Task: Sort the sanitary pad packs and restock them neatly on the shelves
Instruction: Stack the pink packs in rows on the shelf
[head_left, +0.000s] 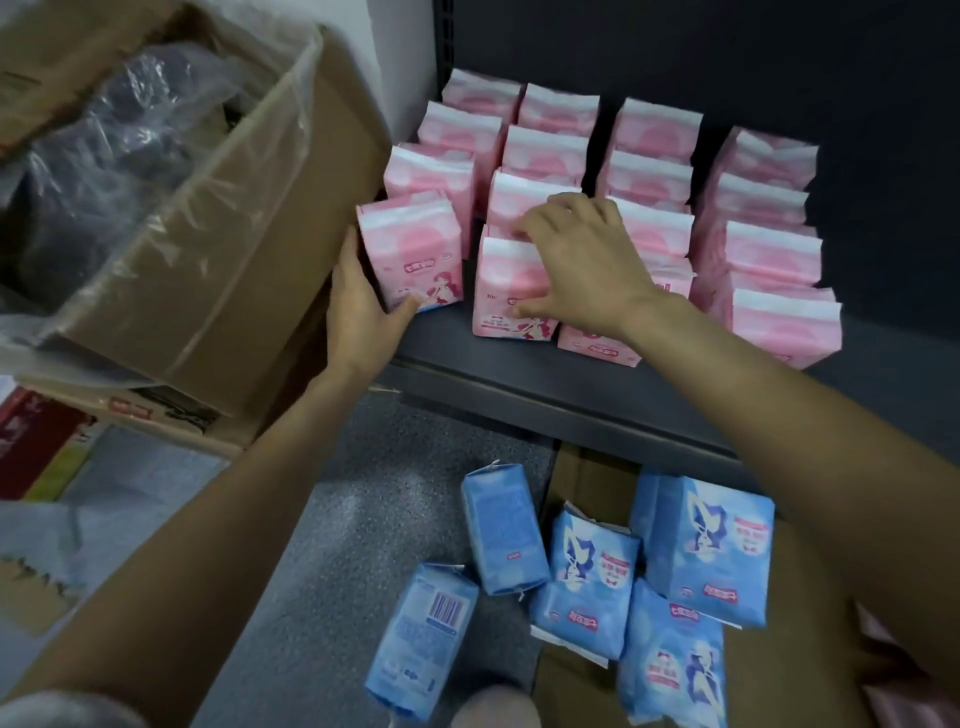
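Blue packs (597, 582) lie loose on the floor (363, 519) by my knees, sorted out from the pink and not yet shelved. On the shelf (519, 374), my left hand (358, 312) cups the front pink pack (413, 254) of the leftmost row, thumb on its face, likely squaring it. My right hand (576, 260) pinches the next front pack (511, 291), fingers over its top, thumb on its front. Pink rows (654, 171) run back upright, labels outward.

Pink packs (545, 150) on shelf (519, 384): 4 columns, at least 16, front ones partly hidden. Blue packs (706, 545) on floor below shelf's front edge: 5. Open cardboard box (234, 270): 1
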